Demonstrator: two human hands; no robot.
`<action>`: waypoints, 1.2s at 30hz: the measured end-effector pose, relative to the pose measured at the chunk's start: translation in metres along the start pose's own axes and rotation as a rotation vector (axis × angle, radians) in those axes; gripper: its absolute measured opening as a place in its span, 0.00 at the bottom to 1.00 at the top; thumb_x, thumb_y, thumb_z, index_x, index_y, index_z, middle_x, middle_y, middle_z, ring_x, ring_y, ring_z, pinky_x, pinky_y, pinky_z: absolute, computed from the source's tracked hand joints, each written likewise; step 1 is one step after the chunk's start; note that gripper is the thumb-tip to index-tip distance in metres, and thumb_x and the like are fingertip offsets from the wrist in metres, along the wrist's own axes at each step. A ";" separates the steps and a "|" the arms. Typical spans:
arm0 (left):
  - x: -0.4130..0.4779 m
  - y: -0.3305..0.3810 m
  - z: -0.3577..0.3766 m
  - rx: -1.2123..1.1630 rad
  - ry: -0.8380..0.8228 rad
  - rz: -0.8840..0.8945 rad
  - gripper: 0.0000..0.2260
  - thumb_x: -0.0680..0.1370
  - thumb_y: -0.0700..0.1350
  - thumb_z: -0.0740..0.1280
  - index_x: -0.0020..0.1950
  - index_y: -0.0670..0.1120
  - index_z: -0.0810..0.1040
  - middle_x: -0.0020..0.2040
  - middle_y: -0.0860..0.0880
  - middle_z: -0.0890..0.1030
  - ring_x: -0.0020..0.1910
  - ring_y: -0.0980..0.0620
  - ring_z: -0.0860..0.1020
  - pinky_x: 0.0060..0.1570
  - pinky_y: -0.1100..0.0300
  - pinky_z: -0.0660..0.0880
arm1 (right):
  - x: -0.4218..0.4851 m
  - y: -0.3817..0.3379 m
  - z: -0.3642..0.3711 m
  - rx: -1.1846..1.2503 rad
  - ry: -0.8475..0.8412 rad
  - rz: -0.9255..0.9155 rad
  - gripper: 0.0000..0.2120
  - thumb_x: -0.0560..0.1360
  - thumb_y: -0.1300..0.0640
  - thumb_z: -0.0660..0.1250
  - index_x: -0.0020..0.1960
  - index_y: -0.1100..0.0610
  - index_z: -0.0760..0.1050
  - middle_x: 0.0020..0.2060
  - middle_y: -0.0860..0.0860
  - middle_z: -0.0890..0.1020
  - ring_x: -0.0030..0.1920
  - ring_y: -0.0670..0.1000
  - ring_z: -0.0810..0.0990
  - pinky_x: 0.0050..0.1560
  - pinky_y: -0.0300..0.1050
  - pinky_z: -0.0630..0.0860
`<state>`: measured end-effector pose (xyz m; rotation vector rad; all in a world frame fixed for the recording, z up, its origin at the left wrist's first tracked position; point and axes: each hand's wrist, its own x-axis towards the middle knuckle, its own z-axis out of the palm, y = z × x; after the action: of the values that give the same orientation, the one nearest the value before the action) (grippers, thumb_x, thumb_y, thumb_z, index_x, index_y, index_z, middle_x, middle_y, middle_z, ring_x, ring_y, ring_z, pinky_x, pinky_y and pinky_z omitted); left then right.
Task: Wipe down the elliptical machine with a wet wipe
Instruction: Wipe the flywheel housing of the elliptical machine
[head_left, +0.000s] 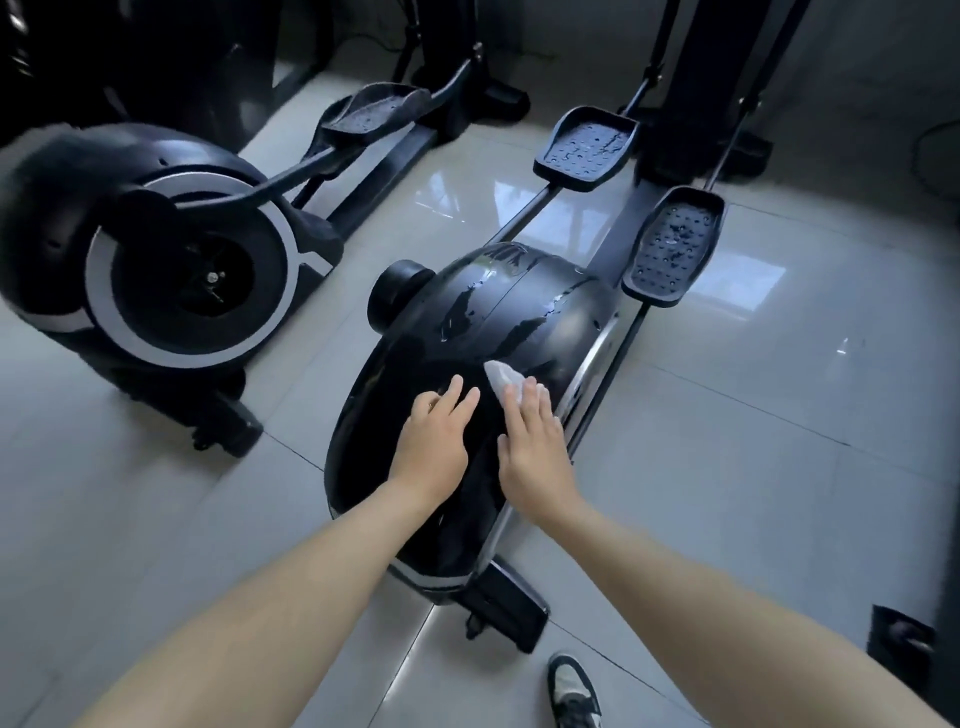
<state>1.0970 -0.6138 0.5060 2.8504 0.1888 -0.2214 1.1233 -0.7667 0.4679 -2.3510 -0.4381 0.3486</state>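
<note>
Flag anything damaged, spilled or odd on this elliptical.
No damage shows. Wet streaks and droplets lie on the flywheel cover beyond the wet wipe under the right hand, and on the near pedal.

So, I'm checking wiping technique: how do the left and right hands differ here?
The right hand presses a white wipe under flat fingers; the left hand holds nothing. The left hand's fingers are spread, the right hand's together. Both rest on the black machine cover.
</note>
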 end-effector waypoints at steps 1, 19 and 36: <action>0.000 0.002 -0.002 -0.026 0.009 -0.016 0.30 0.80 0.31 0.59 0.81 0.48 0.62 0.82 0.49 0.59 0.72 0.44 0.63 0.66 0.55 0.73 | -0.003 0.001 -0.002 -0.046 -0.030 -0.042 0.34 0.83 0.64 0.51 0.84 0.50 0.41 0.83 0.52 0.40 0.82 0.54 0.36 0.80 0.56 0.41; 0.006 0.005 -0.011 -0.183 -0.023 -0.087 0.33 0.79 0.28 0.54 0.80 0.55 0.65 0.82 0.56 0.59 0.82 0.52 0.52 0.74 0.57 0.63 | 0.046 0.016 -0.047 -0.424 -0.199 -0.349 0.34 0.81 0.60 0.51 0.84 0.49 0.42 0.83 0.46 0.43 0.82 0.48 0.38 0.80 0.60 0.36; 0.008 0.010 -0.007 -0.269 0.008 -0.123 0.32 0.80 0.27 0.54 0.80 0.51 0.66 0.82 0.54 0.59 0.82 0.52 0.52 0.75 0.62 0.59 | 0.070 0.003 -0.067 -0.398 -0.243 -0.144 0.33 0.82 0.55 0.52 0.84 0.50 0.42 0.83 0.47 0.44 0.82 0.48 0.40 0.79 0.61 0.37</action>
<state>1.1069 -0.6203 0.5134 2.5752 0.3667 -0.1929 1.2122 -0.7801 0.5047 -2.6489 -0.8558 0.5204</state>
